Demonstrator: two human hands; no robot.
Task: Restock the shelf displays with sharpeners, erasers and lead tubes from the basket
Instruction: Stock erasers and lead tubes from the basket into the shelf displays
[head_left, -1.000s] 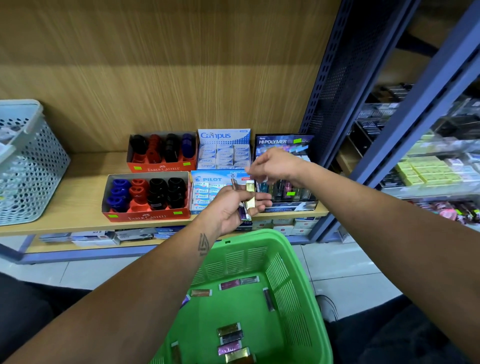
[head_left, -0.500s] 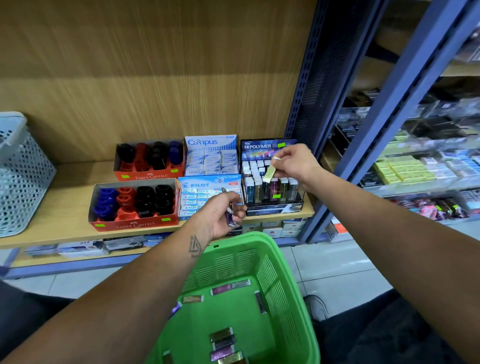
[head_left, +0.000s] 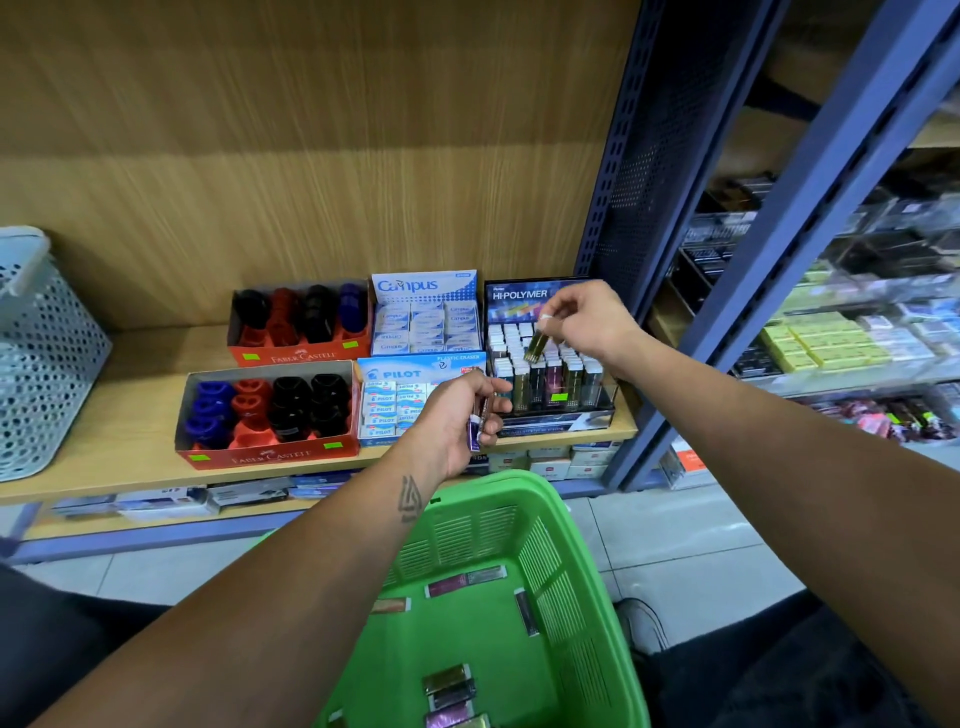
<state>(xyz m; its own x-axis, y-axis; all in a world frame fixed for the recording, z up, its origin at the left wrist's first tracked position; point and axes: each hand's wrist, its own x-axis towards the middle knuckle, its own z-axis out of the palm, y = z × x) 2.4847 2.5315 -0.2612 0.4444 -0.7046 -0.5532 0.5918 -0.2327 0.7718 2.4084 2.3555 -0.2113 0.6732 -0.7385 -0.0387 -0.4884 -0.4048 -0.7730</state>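
Where HI-POLYMER reads, right hand's (head_left: 587, 322) lead tube (head_left: 536, 345)

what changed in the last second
The right hand took an olive lead tube from beside the left hand and carried it over the Hi-Polymer display, tip down. The left hand still grips the other tubes. Green basket unchanged.

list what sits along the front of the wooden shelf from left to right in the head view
pale blue perforated basket → front Faber-Castell sharpener box → Pilot eraser box → left hand holding lead tubes → Hi-Polymer lead tube display, with the right hand over it.
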